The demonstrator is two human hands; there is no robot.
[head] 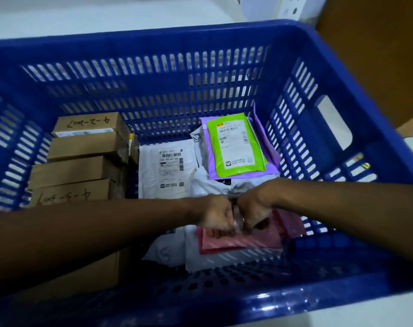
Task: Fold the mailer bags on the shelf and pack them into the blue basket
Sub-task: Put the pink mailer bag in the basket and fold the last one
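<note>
The blue basket [224, 55] fills the view. Both my arms reach down into it. My left hand [216, 215] and my right hand [255, 212] meet knuckle to knuckle, fingers curled, pinching a pink mailer bag [238, 243] that lies on white mailer bags [170, 249] at the near side. Behind them lies a green mailer bag [233, 145] on a purple mailer bag [271, 161]. A white mailer with a barcode label [165, 166] lies in the middle.
Several brown cardboard boxes [82, 159] are stacked along the basket's left side. The basket stands on a white surface [106, 15]. A brown cardboard box [377, 55] stands outside at the right.
</note>
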